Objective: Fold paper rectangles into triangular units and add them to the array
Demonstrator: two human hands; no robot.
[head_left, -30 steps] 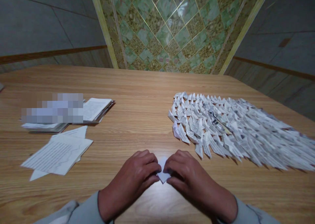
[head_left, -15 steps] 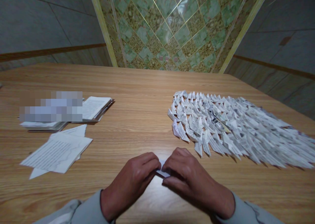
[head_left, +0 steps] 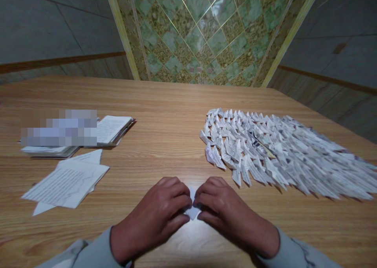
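**Q:** What is seen at the lower centre of the frame?

**A:** A small white folded paper piece (head_left: 193, 210) is held above the wooden tabletop (head_left: 188, 97) between the left hand (head_left: 151, 217) and the right hand (head_left: 232, 217). The fingers of each hand are curled and kept close together, and the piece is pinched between the two sets of fingertips.

**Q:** What is already folded, and what is not?

**A:** Many folded paper units (head_left: 265, 150) are arranged in dense overlapping rows at the right of the frame. Unfolded loose printed sheets (head_left: 66, 183) are left at the lower left, and a stack of printed pages (head_left: 113, 129) lies at the upper left, partly obscured by blurring.
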